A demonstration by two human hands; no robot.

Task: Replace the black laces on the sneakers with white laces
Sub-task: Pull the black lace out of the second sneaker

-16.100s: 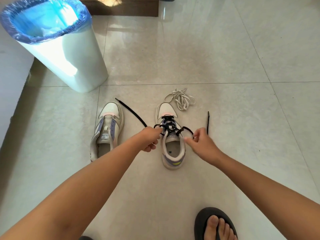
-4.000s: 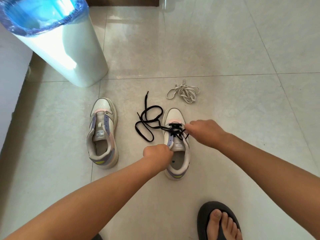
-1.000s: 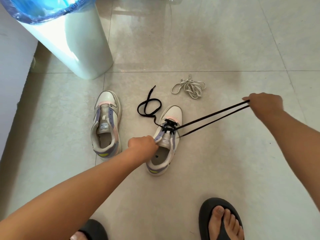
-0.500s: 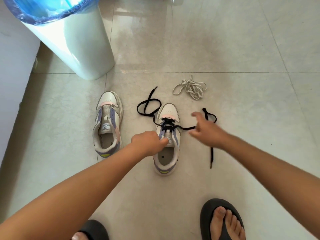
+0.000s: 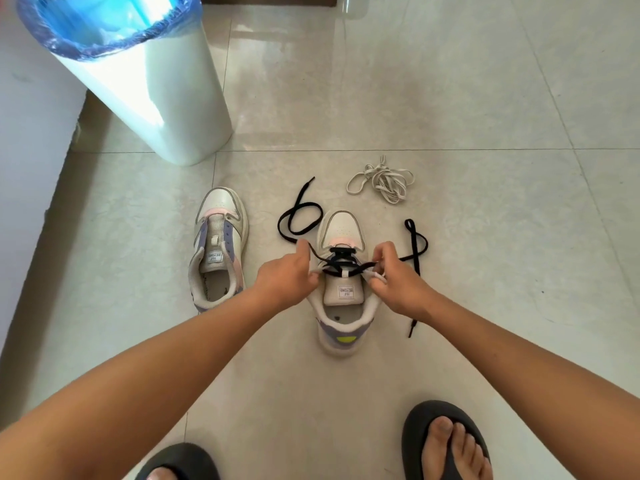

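Observation:
Two white sneakers stand on the floor. The left sneaker point(image 5: 219, 247) has no lace. The right sneaker point(image 5: 342, 296) keeps a black lace point(image 5: 341, 260) only in its lowest eyelets near the toe. My left hand point(image 5: 289, 275) pinches the lace at the shoe's left side. My right hand point(image 5: 394, 273) pinches it at the right side. One loose lace end loops on the floor left of the toe point(image 5: 298, 220), the other trails on the right point(image 5: 415, 251). A bundle of white laces point(image 5: 382, 180) lies beyond the shoe.
A white bin point(image 5: 149, 81) with a blue liner stands at the back left, beside a white wall point(image 5: 24, 140). My two feet in black sandals, the left point(image 5: 176, 462) and the right point(image 5: 446, 441), are at the bottom edge. The floor is pale glossy tile.
My right hand, which had pulled a length of lace out to the right a second ago, has come back to the shoe. Both hands now pinch the lace at the eyelets.

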